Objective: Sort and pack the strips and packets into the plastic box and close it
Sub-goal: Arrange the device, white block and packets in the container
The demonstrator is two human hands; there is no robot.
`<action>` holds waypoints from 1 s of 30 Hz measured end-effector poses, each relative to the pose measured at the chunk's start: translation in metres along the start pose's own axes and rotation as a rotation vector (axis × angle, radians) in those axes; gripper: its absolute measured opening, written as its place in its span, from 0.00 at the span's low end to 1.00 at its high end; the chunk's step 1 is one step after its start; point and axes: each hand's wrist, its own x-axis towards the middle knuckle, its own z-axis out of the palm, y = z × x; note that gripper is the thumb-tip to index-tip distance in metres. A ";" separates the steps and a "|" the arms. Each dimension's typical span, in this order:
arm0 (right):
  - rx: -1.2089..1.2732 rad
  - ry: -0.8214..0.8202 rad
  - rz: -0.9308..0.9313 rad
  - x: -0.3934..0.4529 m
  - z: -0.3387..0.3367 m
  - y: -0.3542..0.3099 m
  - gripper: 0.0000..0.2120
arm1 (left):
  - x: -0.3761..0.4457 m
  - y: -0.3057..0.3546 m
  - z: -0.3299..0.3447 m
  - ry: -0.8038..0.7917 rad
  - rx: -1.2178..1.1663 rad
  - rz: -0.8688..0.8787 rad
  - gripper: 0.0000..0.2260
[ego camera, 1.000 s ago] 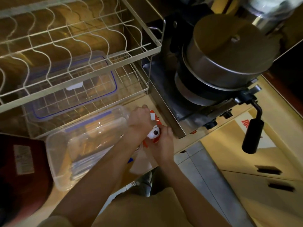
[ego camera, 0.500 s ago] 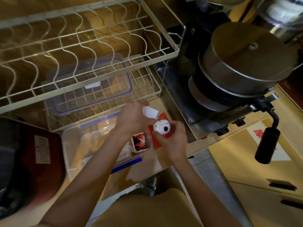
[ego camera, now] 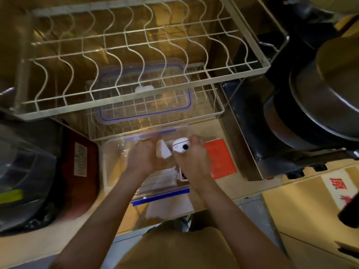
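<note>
over the open plastic box (ego camera: 116, 167) my left hand (ego camera: 144, 157) pinches a white packet (ego camera: 162, 150) and my right hand (ego camera: 191, 162) grips a round white piece (ego camera: 181, 146); i should lay both flat among the packets inside.

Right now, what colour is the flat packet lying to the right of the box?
Red-orange, plain as far as the blur allows: the flat packet beside the plastic box, head view.
</note>
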 end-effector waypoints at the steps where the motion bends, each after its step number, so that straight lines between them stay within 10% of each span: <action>1: -0.126 -0.009 -0.064 0.002 0.007 -0.001 0.24 | 0.001 -0.002 0.005 0.003 -0.015 -0.010 0.33; 30: -0.397 -0.309 -0.151 0.008 0.040 0.012 0.21 | 0.007 -0.019 0.046 0.106 -0.251 -0.105 0.19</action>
